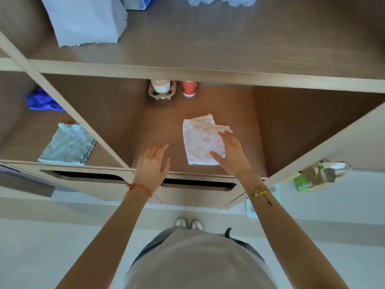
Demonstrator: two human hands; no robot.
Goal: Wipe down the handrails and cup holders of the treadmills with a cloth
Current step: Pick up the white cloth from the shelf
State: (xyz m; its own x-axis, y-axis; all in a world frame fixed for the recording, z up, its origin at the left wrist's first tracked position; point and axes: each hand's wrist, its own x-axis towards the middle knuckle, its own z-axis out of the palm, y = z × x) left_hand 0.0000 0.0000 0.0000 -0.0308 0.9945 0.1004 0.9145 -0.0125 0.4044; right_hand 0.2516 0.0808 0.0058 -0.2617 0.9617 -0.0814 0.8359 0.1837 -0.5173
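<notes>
On the far left, in the left compartment of the wooden shelf unit (187, 68), a blue cloth (42, 101) lies bunched toward the back, and a grey cloth (67, 144) lies folded flat near the front edge. Above, on the upper shelf, a pale blue bag or cloth (83, 19) stands at the far left.

In the middle compartment, the person's left hand (152, 163) hovers over or rests on the shelf floor with its fingers straight and spread, holding nothing; contact with the wood cannot be told. A red string bracelet (140, 188) circles that wrist. At the back of this compartment a lidded cup sits in a cardboard cup carrier (161, 90), and a red paper cup (189, 88) stands just beside it on the right.

The folded white cloth (201, 138) lies flat on the floor of the middle compartment, nearer the front. The right hand (230, 151) lies on the cloth's right edge, fingers extended and thumb laid across its near corner, pressing rather than gripping. A gold bracelet (257, 191) sits on that wrist.

At the far right, a brown paper bag with green print (316, 176) lies outside the unit.
</notes>
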